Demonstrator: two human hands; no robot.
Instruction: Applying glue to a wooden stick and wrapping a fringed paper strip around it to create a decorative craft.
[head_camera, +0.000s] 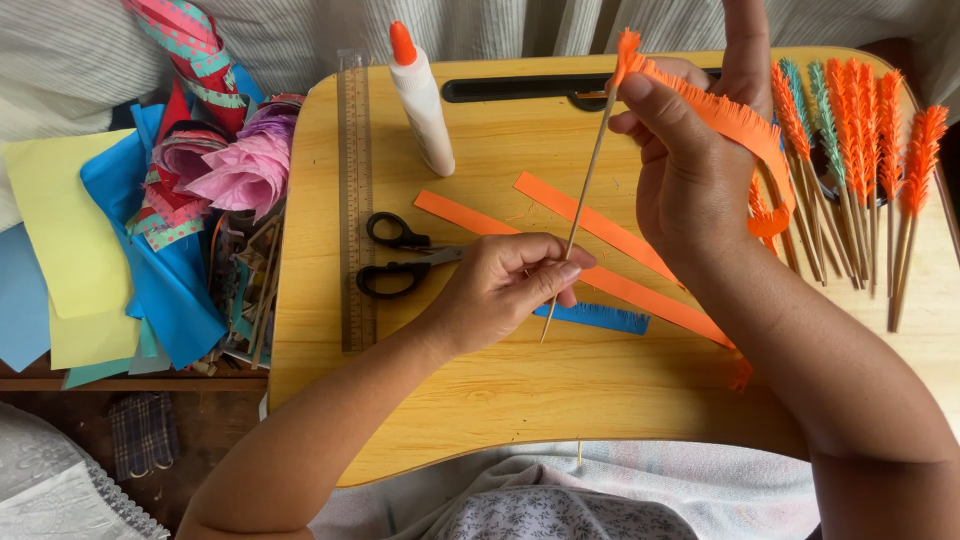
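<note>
The left hand (505, 290) pinches a thin wooden skewer (585, 190) low down while the right hand's (690, 170) fingers clamp a fringed orange paper strip (735, 122) at its tip, barely wound, with finished fringed sticks (850, 170) lying right of the fingers on the surface (560, 390) and plain orange strips (600, 225) below them.

I'm crafting at home: my small wooden lap worktop (600, 400) rests over a soft blanket (640, 480), striped bedding (300, 30) lies behind it, and coloured paper scraps (130, 250) are heaped beside me.
</note>
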